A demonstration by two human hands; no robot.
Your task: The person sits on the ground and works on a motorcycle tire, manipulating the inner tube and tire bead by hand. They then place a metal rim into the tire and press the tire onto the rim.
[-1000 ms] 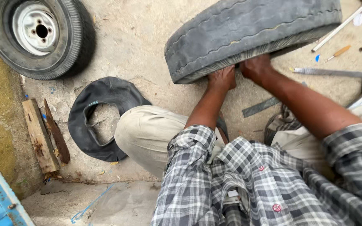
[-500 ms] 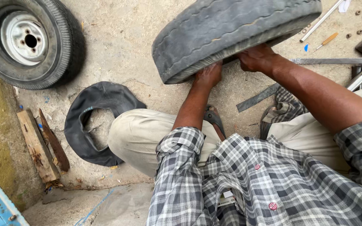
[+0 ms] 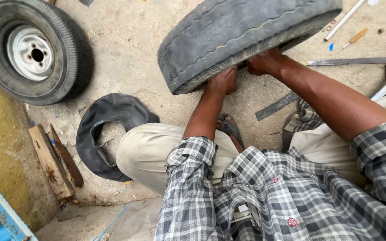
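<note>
Both hands work under the lower edge of a worn grey tyre (image 3: 246, 38), which stands tilted on the concrete floor (image 3: 126, 49). Left hand (image 3: 222, 82): grip pressed against the tyre's underside, fingers hidden. Right hand (image 3: 264, 62): grip curled onto the rim edge. Left of the grips lies a black inner tube (image 3: 108, 120); farther left, a wheel (image 3: 32, 51).

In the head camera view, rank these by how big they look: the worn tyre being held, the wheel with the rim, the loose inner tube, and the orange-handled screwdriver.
1. worn tyre, nearer the camera
2. wheel with rim
3. inner tube, close to the wheel, so unsure
4. screwdriver
</note>
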